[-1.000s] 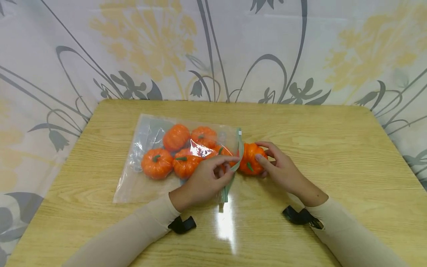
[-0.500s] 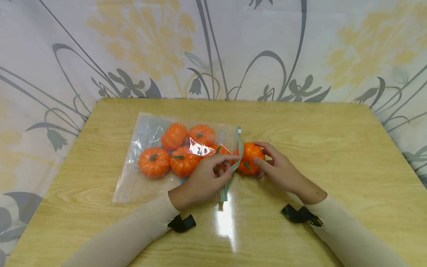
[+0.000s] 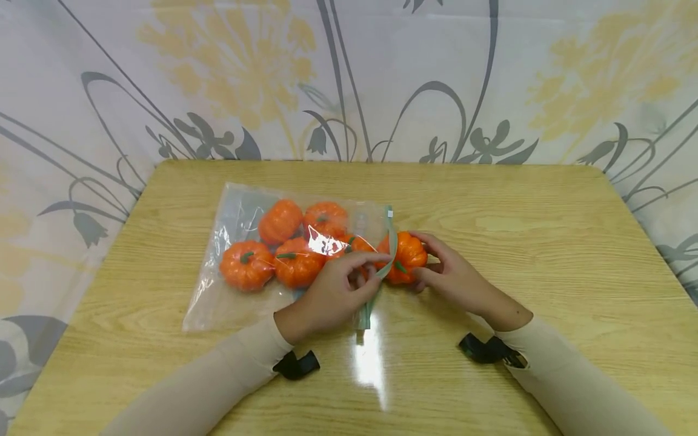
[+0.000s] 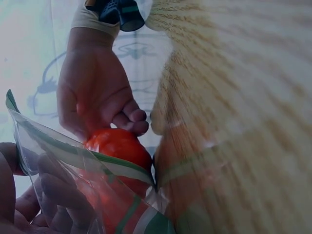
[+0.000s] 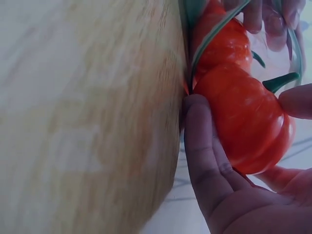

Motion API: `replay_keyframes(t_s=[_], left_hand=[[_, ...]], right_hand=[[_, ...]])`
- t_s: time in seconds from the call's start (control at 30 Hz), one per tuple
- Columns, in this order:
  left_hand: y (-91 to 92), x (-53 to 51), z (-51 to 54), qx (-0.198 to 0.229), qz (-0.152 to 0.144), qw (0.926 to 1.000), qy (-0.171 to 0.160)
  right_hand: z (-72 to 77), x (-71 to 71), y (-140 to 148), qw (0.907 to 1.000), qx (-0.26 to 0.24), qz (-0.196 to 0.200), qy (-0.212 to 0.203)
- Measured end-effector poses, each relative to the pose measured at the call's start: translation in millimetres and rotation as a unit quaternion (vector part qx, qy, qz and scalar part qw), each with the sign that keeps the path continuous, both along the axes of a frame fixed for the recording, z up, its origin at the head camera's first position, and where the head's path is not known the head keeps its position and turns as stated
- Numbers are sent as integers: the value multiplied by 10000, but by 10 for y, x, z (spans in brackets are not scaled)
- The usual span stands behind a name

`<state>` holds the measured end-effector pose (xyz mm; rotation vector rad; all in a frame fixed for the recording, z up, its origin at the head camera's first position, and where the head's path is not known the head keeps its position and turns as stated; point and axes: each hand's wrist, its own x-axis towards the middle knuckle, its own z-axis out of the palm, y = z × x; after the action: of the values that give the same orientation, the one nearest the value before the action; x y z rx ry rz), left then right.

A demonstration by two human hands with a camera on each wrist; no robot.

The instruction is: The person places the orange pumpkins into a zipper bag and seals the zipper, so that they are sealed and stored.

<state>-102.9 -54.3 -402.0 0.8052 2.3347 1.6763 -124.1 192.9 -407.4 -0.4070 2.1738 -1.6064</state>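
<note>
A clear zip bag (image 3: 256, 309) with a green-edged mouth lies flat on the table, its opening to the right. Inside it are several orange toy pumpkins (image 3: 247, 266) with green stems. My left hand (image 3: 338, 287) pinches the upper lip of the mouth between thumb and finger and holds it up. With thumb and fingers on either side, my right hand (image 3: 458, 278) grips another toy pumpkin (image 3: 411, 257), which sits partly through the opening. In the right wrist view that pumpkin (image 5: 243, 117) touches one lying further in, with its stem near my thumb.
The wood-grain table (image 3: 534, 242) reaches back to a hanging floral cloth (image 3: 382, 79). A black strap piece (image 3: 297, 365) shows at the left wrist and another strap piece (image 3: 485, 349) at the right wrist.
My right hand has moved slightly left, pushing its pumpkin further into the bag's mouth. The pumpkins inside shifted a little left. My left hand keeps its pinch on the lip.
</note>
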Motion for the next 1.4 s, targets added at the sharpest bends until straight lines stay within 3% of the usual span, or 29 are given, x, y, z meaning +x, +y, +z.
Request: replay_keyframes(t_s=[0.53,0.7,0.9,1.17,1.4], left_hand=[[-9,5,1,11,-41,10000,67],[-3,-2,15,42,-47,9998,185],[-1,2,15,16,-100,9999,76],[9,-7,29,75,-194,9997,98],[5,4,16,39,-282,9996,55]], right_hand=[[4,21,-48,9981,-369,-9,-495],[9,15,-60,9977,-497,-46,-451],[-16,22,-76,9956,-724,-35,-590],[-14,22,-81,9980,-466,-7,-433],[-45,21,-90,9964,-631,43,-566]])
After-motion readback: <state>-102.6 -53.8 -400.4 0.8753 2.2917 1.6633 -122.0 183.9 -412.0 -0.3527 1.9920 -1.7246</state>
